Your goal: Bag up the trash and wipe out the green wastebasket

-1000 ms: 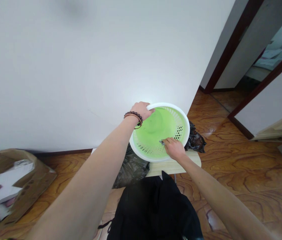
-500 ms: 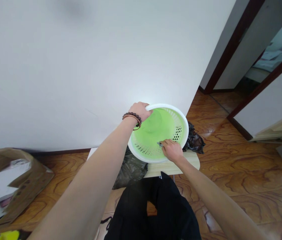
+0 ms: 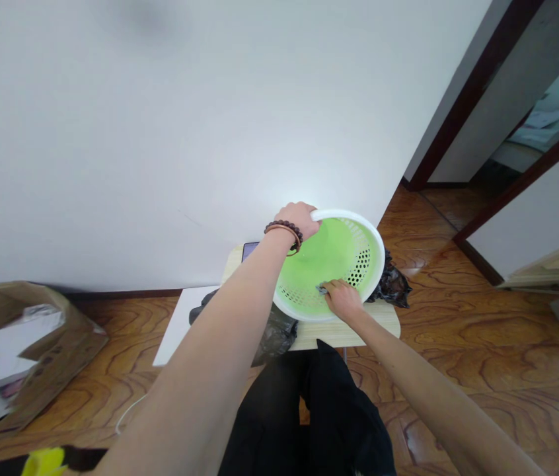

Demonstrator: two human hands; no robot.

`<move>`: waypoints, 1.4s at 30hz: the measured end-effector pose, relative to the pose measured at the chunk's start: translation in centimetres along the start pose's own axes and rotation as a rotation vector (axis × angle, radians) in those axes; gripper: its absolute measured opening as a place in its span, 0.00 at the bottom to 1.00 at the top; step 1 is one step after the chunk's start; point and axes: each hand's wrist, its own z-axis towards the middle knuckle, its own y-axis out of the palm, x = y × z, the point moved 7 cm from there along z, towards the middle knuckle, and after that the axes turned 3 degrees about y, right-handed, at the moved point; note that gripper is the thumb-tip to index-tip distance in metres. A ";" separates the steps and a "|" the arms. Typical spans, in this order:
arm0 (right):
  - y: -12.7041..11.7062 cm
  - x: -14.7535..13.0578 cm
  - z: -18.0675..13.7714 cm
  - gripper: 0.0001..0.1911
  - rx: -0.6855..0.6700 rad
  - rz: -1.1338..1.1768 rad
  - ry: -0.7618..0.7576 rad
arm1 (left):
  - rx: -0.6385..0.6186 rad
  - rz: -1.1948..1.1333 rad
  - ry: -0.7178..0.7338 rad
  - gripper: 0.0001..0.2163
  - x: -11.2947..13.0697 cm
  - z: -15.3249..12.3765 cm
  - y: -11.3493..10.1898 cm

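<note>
A round plastic basket with a green, perforated inside and a white rim (image 3: 380, 264) is tilted so that its opening faces me, over a small pale wooden tabletop (image 3: 383, 318). My left hand (image 3: 300, 218), a beaded bracelet on its wrist, is closed around the rim at the upper left. Inside the lower wall, my right hand (image 3: 343, 297) is closed with a small greyish crumpled piece (image 3: 321, 288), perhaps cloth or paper, showing at its fingertips. Most of that piece is hidden by the fingers.
Dark plastic bags (image 3: 279, 332) lie left of the basket, and another black bag (image 3: 394, 285) is at its right. A white board-like surface (image 3: 173, 334) adjoins the tabletop. An open cardboard box (image 3: 69, 340) stands far left. A white wall (image 3: 185, 132) rises behind.
The basket and my left hand have shifted slightly right in view. More of the white surface and a purple-screened device behind my left forearm now show. My right hand stays inside the basket's lower wall.
</note>
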 end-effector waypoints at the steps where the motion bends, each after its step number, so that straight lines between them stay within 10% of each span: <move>1: -0.2 -0.2 0.4 0.15 -0.014 -0.020 -0.023 | -0.006 0.004 0.000 0.17 0.0 0.0 0.1; 9: -6.4 3.1 3.5 0.14 0.156 -0.298 -0.125 | 0.009 0.068 0.049 0.15 0.0 -0.4 -0.6; 19: 2.2 -3.7 0.7 0.16 -0.013 0.096 0.114 | -0.053 0.063 0.067 0.16 1.8 0.1 0.4; 31: -4.0 2.9 2.5 0.18 0.093 -0.216 -0.059 | -0.092 0.067 0.084 0.16 2.5 0.0 0.8; 42: 3.0 -3.1 1.2 0.17 -0.034 0.259 0.166 | -0.089 0.037 0.039 0.16 1.9 -0.5 0.1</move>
